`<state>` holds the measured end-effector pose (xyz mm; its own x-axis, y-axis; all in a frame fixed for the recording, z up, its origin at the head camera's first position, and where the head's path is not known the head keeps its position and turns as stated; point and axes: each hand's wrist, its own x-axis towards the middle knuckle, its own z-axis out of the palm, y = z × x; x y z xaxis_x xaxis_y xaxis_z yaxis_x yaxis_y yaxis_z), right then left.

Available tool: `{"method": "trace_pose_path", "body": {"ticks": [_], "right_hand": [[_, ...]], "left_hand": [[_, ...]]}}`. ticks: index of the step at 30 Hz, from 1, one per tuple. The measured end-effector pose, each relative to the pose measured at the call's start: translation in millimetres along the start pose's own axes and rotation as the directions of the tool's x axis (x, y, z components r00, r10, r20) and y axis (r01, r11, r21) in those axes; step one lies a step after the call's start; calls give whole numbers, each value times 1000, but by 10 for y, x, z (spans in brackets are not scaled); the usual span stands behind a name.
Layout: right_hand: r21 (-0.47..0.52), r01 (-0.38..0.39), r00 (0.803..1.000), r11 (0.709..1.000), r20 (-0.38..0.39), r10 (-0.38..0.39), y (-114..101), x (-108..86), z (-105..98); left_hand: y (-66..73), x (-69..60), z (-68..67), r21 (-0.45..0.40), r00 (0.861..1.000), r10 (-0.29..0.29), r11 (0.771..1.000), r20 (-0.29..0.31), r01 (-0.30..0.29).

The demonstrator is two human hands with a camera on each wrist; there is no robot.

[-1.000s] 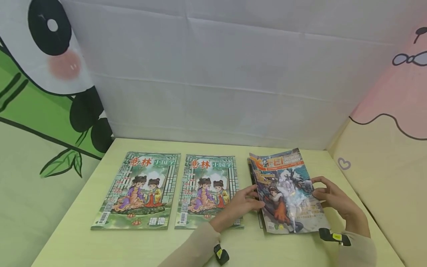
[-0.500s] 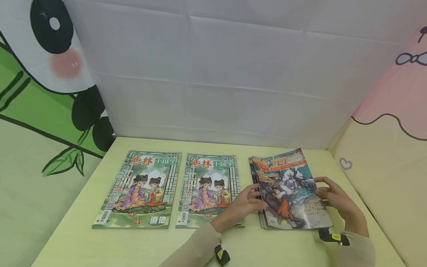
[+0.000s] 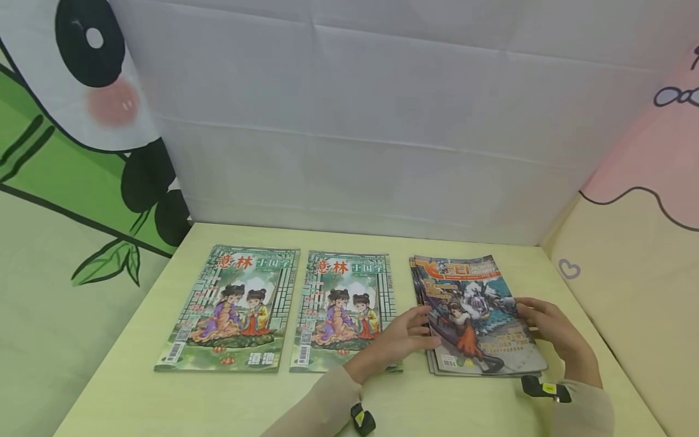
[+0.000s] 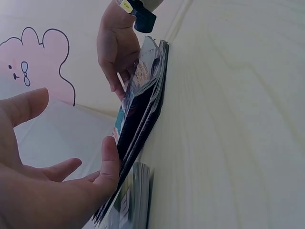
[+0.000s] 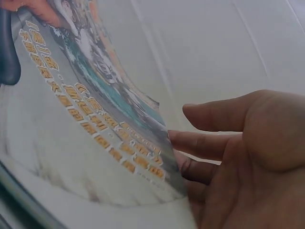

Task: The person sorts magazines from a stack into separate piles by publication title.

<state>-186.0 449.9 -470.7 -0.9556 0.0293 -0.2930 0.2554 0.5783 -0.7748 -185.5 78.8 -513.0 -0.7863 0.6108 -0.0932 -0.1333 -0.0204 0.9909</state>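
A stack of magazines [image 3: 475,315] with an orange title and a warrior-scene cover lies on the right of the table. My left hand [image 3: 406,337] is at the stack's left edge; its fingertips touch the side and its thumb stands apart in the left wrist view. On the opposite edge is my right hand [image 3: 551,325]. Its fingers [image 5: 200,143] touch the cover's edge in the right wrist view, thumb raised off the paper. Lower copies stick out a little on the stack's left side. A green magazine [image 3: 346,303] lies just left, partly behind my left hand.
Another green magazine [image 3: 229,309] with the same cover lies farther left. All rest on a pale yellow table [image 3: 218,400]. A white cloth wall [image 3: 349,152] rises behind it, with printed cartoon panels at both sides.
The top warrior-cover magazine has come down flat and turned into line with the copies under it. My right hand has loosened, its thumb now off the cover; both hands stay beside the stack.
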Motion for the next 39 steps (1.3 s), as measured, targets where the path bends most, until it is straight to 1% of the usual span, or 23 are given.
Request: {"method": "trace_pose_path", "body": {"ticks": [5,10,12,16,20,22,25,27,29,32,35,39], "right_hand": [[-8,-24,1000,1000,4,24,26,37,13],[-36,-69,997,997,-31,68,21,59,39],[-45,-74,996,996,-46,72,9,61,46],[-72,-57,996,996,-65,52,-4,70,53],[-63,-20,995,998,-101,14,-37,84,92],[-40,-23,992,999,-128,17,-62,102,136],[-10,-52,983,999,-179,50,-124,143,217],[10,-72,975,997,-208,73,-175,166,274],[23,-77,966,997,-244,81,-231,175,326],[23,-48,958,999,-283,52,-315,160,390],[13,-11,955,1000,-296,15,-387,139,447],[22,12,952,1000,-307,-4,-486,131,533]], "left_hand": [[20,-18,16,-3,1000,-4,1000,18,4],[4,-22,4,14,999,3,1000,34,-3],[-9,-17,-18,37,999,3,999,46,-5],[-19,-22,-49,26,998,8,1000,65,-9],[20,-51,-41,-11,998,21,1000,57,-21],[44,-75,-40,-5,999,28,1000,41,-28],[90,-128,-70,28,999,38,999,10,-38],[116,-172,-120,49,999,52,997,-14,-51],[144,-223,-197,71,998,57,996,-32,-55],[158,-292,-345,97,996,69,993,-49,-64],[169,-365,-512,123,995,73,990,-65,-65],[203,-465,-731,181,989,88,981,-118,-66]]}}
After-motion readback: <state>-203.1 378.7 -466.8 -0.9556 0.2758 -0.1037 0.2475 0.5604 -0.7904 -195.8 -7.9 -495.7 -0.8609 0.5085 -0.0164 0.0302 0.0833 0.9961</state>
